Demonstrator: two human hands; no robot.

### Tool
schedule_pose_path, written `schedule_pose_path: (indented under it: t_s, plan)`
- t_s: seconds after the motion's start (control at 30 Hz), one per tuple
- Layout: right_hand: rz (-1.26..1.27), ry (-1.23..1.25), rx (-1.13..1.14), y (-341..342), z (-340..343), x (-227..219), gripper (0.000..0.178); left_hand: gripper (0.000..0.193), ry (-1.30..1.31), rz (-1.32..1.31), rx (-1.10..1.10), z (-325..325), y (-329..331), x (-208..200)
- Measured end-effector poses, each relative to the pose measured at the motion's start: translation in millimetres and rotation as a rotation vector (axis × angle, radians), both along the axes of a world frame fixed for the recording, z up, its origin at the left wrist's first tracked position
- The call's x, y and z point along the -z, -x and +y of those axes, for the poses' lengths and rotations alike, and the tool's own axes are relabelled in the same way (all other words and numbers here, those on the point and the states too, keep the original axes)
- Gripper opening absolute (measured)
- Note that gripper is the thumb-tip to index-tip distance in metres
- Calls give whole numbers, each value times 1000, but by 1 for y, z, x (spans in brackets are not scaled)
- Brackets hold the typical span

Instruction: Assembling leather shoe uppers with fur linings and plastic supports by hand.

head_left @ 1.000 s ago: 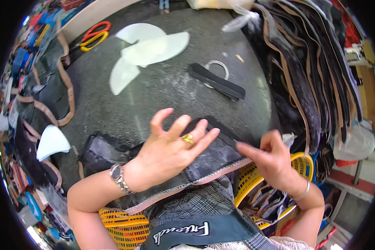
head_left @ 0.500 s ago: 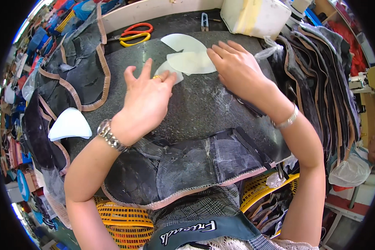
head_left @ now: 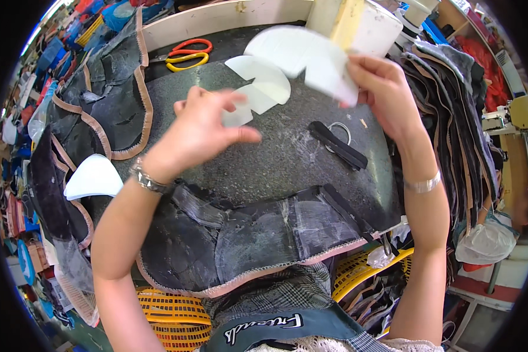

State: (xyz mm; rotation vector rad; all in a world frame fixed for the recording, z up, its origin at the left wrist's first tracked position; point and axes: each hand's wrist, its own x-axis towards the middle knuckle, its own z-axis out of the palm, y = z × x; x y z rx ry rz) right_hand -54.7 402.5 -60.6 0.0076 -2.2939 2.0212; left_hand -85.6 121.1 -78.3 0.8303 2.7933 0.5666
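My right hand (head_left: 387,94) pinches a white curved sheet piece with a notch (head_left: 293,50) by its right end, raised over the far side of the dark tabletop. The sheet is slightly blurred. My left hand (head_left: 196,129) is open, thumb and fingers apart, just left of several flat off-white curved pieces (head_left: 271,91) lying overlapped on the tabletop. Nothing shows in it, though its fingertips are smeared by motion. Below the hands, a black fabric panel with a pink stitched edge (head_left: 252,243) lies along the near side.
Red-and-yellow-handled scissors (head_left: 188,54) lie at the far left. A black strip (head_left: 337,145) with a metal ring rests near the right side. White cup-shaped pieces (head_left: 94,178) sit at left. Dark stitched panels (head_left: 446,117) are stacked at right, and a yellow basket (head_left: 173,314) stands below.
My right hand has lifted the white notched sheet up and right off the table, uncovering the black strip and ring. My left hand has drawn back slightly toward me, its thumb now spread.
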Motion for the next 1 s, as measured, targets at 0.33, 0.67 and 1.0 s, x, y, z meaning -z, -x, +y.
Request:
schedule_pose_path:
  t_s: [0.33, 0.67, 1.0]
  plan:
    - [-127, 19, -159, -123, -36, 5, 16, 14, -849, -499, -175, -5, -87, -22]
    - [-402, 61, -415, -269, -25, 3, 33, 17, -713, -464, 122, -38, -210, -30]
    - [-91, -288, -306, -275, -30, 29, 33, 10, -784, -437, -173, -47, -230, -1]
